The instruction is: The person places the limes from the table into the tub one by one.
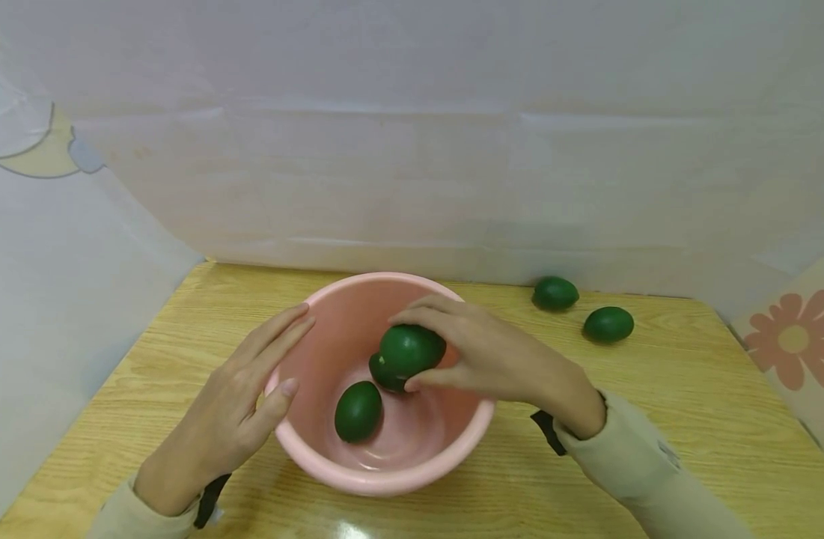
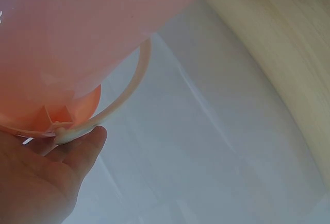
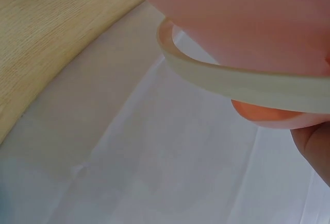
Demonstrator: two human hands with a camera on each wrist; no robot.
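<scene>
A pink bucket [image 1: 378, 483] stands upright on the table. My right hand [image 1: 479, 348] reaches over its right rim and grips a dark green oval fruit [image 1: 412, 348] with a pale stem spot, thumb below and fingers above. Beneath it, partly hidden, is another green fruit [image 1: 383, 373]. A further green fruit [image 1: 358, 412] lies on the bucket's floor. At the left rim, my left hand [image 1: 233, 404] has its fingers extended and holds nothing. The left wrist view shows this hand [image 2: 46, 177] by the bucket's cream handle [image 2: 124, 98].
Two more green fruits, one [image 1: 555, 293] at the back edge and one [image 1: 608, 325] nearer, lie right of the bucket on the wooden table [image 1: 654, 419]. A pale sheet [image 1: 398, 165] hangs behind the table. The handle [image 3: 232, 82] juts from the bucket's outer side.
</scene>
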